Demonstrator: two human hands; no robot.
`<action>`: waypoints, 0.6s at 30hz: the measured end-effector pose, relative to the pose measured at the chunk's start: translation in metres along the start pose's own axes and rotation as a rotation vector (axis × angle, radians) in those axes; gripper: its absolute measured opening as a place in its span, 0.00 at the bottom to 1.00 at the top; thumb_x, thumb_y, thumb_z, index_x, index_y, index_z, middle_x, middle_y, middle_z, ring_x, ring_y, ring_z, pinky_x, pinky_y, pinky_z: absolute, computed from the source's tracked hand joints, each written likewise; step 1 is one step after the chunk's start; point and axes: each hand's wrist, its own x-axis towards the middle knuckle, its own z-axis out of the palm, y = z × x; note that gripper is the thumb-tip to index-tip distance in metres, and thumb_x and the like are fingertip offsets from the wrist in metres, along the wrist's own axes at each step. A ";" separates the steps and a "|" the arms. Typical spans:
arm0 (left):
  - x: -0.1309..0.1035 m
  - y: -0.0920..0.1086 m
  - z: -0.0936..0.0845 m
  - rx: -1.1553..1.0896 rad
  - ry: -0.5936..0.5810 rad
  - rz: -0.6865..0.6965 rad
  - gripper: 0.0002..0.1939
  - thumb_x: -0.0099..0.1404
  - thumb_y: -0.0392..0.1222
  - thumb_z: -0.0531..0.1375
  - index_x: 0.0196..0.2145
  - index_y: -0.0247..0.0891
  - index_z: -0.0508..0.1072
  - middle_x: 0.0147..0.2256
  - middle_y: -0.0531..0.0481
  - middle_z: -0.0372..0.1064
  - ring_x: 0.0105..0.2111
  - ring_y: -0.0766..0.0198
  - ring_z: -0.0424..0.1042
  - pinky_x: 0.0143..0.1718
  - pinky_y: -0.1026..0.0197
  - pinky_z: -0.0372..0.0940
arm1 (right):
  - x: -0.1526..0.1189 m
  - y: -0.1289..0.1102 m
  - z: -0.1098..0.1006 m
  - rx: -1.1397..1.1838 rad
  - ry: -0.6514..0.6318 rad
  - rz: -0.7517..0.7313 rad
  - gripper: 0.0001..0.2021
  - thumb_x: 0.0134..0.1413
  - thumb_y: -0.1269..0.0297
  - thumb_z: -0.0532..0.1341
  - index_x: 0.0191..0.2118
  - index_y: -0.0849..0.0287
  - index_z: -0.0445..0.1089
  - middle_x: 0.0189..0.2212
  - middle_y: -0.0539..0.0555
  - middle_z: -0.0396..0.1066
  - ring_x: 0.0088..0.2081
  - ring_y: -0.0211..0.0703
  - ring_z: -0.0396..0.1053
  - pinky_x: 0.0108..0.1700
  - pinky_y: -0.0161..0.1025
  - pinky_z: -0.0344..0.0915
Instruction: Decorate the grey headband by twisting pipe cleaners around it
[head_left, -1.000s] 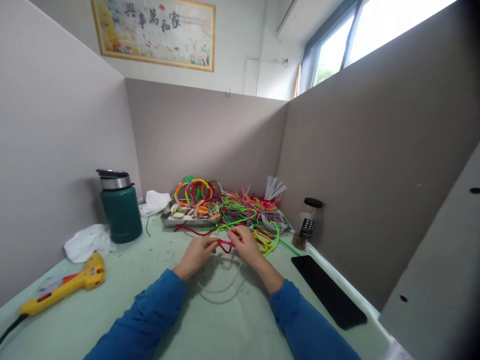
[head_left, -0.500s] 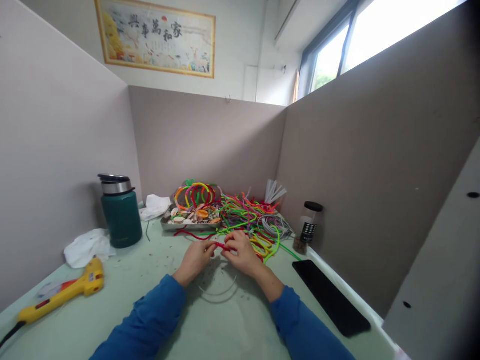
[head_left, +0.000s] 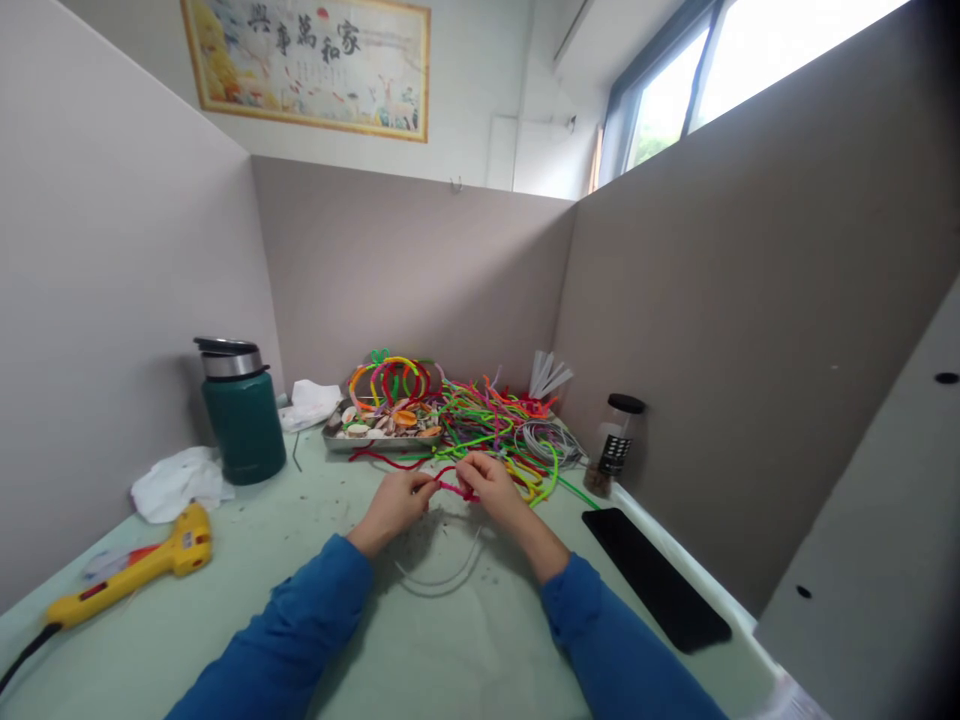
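My left hand (head_left: 394,510) pinches a red-pink pipe cleaner (head_left: 451,488) at its left end. The fingers of my right hand (head_left: 487,485) are closed on the same pipe cleaner at its other side, and a short loop of it shows between the hands. A thin, pale wire (head_left: 439,582) curves below my hands; whether it hangs from them or lies on the table I cannot tell. Just beyond my hands spreads a heap of many-coloured pipe cleaners (head_left: 487,415). A dark red pipe cleaner (head_left: 386,459) lies in front of the tray.
A metal tray (head_left: 382,443) of shells stands at the back, with colourful pipe-cleaner hoops (head_left: 390,382) above it. On the left are a green bottle (head_left: 244,425), white tissues (head_left: 180,485) and a yellow glue gun (head_left: 135,580). Rightward are a black-lidded jar (head_left: 613,445) and a black slab (head_left: 656,580).
My hands have drawn slightly apart, and more of the red-pink pipe cleaner shows between them as a loop. My right hand has turned and closed. The whole view has shifted slightly.
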 end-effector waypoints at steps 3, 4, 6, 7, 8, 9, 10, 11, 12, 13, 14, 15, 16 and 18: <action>0.000 0.001 0.000 0.022 0.022 0.002 0.19 0.60 0.47 0.49 0.19 0.36 0.69 0.18 0.53 0.64 0.22 0.67 0.61 0.25 0.66 0.48 | 0.000 -0.003 -0.001 0.081 -0.004 0.043 0.12 0.49 0.56 0.58 0.25 0.60 0.64 0.16 0.44 0.56 0.18 0.31 0.53 0.21 0.31 0.51; 0.000 0.001 0.000 0.033 0.027 0.002 0.19 0.60 0.47 0.49 0.19 0.36 0.70 0.18 0.53 0.64 0.22 0.68 0.61 0.24 0.66 0.48 | 0.000 -0.005 -0.001 0.098 -0.012 0.051 0.12 0.49 0.56 0.59 0.26 0.61 0.65 0.15 0.44 0.56 0.17 0.31 0.52 0.20 0.31 0.50; 0.000 0.002 -0.001 0.055 0.037 0.001 0.18 0.60 0.47 0.49 0.20 0.36 0.70 0.18 0.52 0.65 0.22 0.68 0.60 0.24 0.66 0.48 | -0.001 -0.009 -0.002 0.102 -0.029 0.055 0.12 0.49 0.57 0.59 0.25 0.62 0.66 0.14 0.44 0.56 0.17 0.30 0.51 0.20 0.31 0.49; 0.000 0.002 -0.001 0.063 0.046 -0.001 0.18 0.60 0.46 0.50 0.21 0.35 0.71 0.18 0.52 0.65 0.22 0.68 0.60 0.24 0.66 0.47 | -0.001 -0.010 -0.003 0.092 -0.031 0.058 0.12 0.49 0.57 0.59 0.25 0.62 0.67 0.14 0.44 0.55 0.17 0.30 0.51 0.20 0.31 0.49; -0.001 0.001 -0.002 0.068 0.055 -0.003 0.18 0.60 0.46 0.50 0.21 0.35 0.71 0.19 0.52 0.65 0.22 0.68 0.60 0.25 0.66 0.47 | -0.001 -0.011 -0.003 0.078 -0.029 0.064 0.12 0.49 0.57 0.59 0.25 0.62 0.68 0.13 0.44 0.55 0.16 0.30 0.50 0.20 0.31 0.48; -0.001 0.001 -0.002 0.070 0.063 -0.003 0.17 0.60 0.46 0.50 0.22 0.35 0.71 0.19 0.52 0.66 0.22 0.68 0.60 0.25 0.66 0.48 | -0.001 -0.011 -0.003 0.063 -0.024 0.069 0.12 0.48 0.57 0.59 0.25 0.62 0.68 0.13 0.44 0.56 0.16 0.30 0.50 0.20 0.31 0.47; -0.001 0.001 -0.002 0.068 0.068 -0.001 0.17 0.61 0.46 0.50 0.22 0.35 0.71 0.19 0.52 0.65 0.22 0.68 0.60 0.25 0.66 0.48 | 0.000 -0.011 -0.003 0.049 -0.015 0.074 0.12 0.48 0.57 0.60 0.25 0.62 0.69 0.13 0.44 0.56 0.16 0.30 0.50 0.20 0.31 0.47; -0.001 0.000 -0.003 0.064 0.067 0.004 0.17 0.61 0.46 0.50 0.22 0.35 0.71 0.19 0.52 0.65 0.22 0.68 0.60 0.25 0.66 0.48 | 0.000 -0.010 -0.003 0.039 0.003 0.075 0.12 0.47 0.57 0.60 0.25 0.62 0.68 0.13 0.44 0.56 0.16 0.30 0.50 0.19 0.31 0.47; -0.001 0.000 -0.003 0.055 0.057 0.013 0.18 0.61 0.46 0.50 0.22 0.35 0.71 0.18 0.53 0.65 0.22 0.68 0.59 0.24 0.66 0.48 | 0.001 -0.009 -0.003 0.029 0.033 0.072 0.12 0.46 0.56 0.61 0.25 0.62 0.68 0.13 0.44 0.56 0.17 0.30 0.50 0.19 0.31 0.47; -0.001 0.000 -0.003 0.043 0.040 0.027 0.18 0.61 0.47 0.50 0.21 0.35 0.70 0.18 0.53 0.64 0.21 0.68 0.59 0.24 0.66 0.48 | 0.002 -0.007 -0.004 0.016 0.071 0.064 0.12 0.45 0.56 0.61 0.24 0.62 0.67 0.13 0.44 0.56 0.17 0.30 0.50 0.19 0.31 0.47; -0.001 0.000 -0.003 0.027 0.016 0.042 0.18 0.60 0.47 0.50 0.20 0.35 0.70 0.17 0.53 0.63 0.21 0.68 0.58 0.24 0.66 0.48 | 0.003 -0.006 -0.004 -0.002 0.114 0.054 0.13 0.44 0.55 0.61 0.23 0.61 0.67 0.13 0.44 0.55 0.17 0.31 0.50 0.19 0.31 0.47; 0.000 0.001 -0.002 0.006 -0.014 0.057 0.18 0.60 0.47 0.50 0.19 0.35 0.69 0.17 0.54 0.62 0.21 0.69 0.58 0.24 0.66 0.48 | 0.004 -0.005 -0.004 -0.024 0.157 0.045 0.13 0.44 0.55 0.61 0.23 0.61 0.66 0.13 0.44 0.55 0.17 0.31 0.50 0.20 0.31 0.47; 0.000 0.002 -0.002 -0.023 -0.047 0.070 0.19 0.60 0.48 0.50 0.18 0.35 0.68 0.16 0.54 0.61 0.20 0.69 0.57 0.23 0.66 0.48 | 0.005 -0.004 -0.004 -0.049 0.194 0.036 0.14 0.43 0.54 0.61 0.22 0.61 0.66 0.14 0.45 0.55 0.17 0.31 0.50 0.20 0.32 0.48; -0.001 0.004 -0.002 -0.098 -0.132 0.082 0.20 0.60 0.50 0.51 0.17 0.35 0.67 0.16 0.55 0.59 0.19 0.70 0.56 0.23 0.66 0.49 | 0.006 -0.001 -0.006 -0.100 0.242 0.022 0.15 0.43 0.53 0.61 0.22 0.61 0.66 0.14 0.46 0.56 0.18 0.33 0.52 0.21 0.32 0.49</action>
